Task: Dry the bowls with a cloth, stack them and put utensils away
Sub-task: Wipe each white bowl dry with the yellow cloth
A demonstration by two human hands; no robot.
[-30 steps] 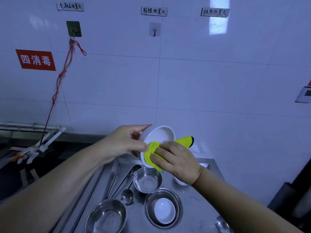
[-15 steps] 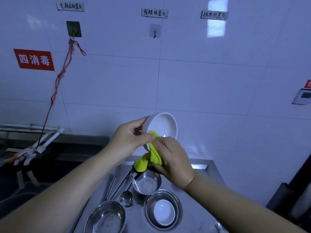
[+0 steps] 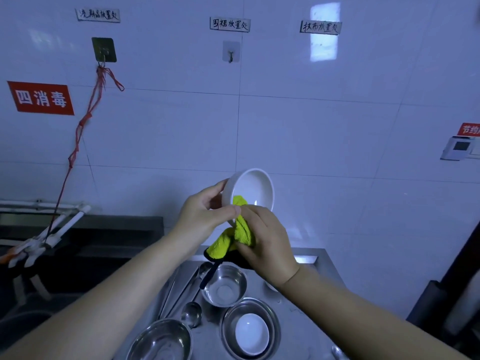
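My left hand (image 3: 205, 211) grips a white bowl (image 3: 253, 188) by its rim, tilted with the opening facing me, above the steel counter (image 3: 306, 331). My right hand (image 3: 265, 242) holds a yellow cloth (image 3: 237, 235) with a dark edge, its upper fold tucked into the bowl's lower rim. Below stand a small steel bowl (image 3: 224, 284), a steel bowl (image 3: 275, 323) with a white bowl (image 3: 251, 332) inside it, and a larger steel bowl (image 3: 161, 341) at the front left. A ladle (image 3: 191, 311) and long steel utensils (image 3: 179, 289) lie left of the bowls.
A tiled wall with hooks (image 3: 230, 51) and labels rises behind the counter. A red string (image 3: 78, 133) hangs from the left hook down to white pipes (image 3: 59, 222). A dark sink area (image 3: 78, 255) lies to the left. Another white dish (image 3: 270, 285) is partly hidden under my right wrist.
The bowl has been lifted higher and tilted more toward me. My right hand slid the cloth from across the bowl's inside down to its lower rim, with more cloth now hanging below.
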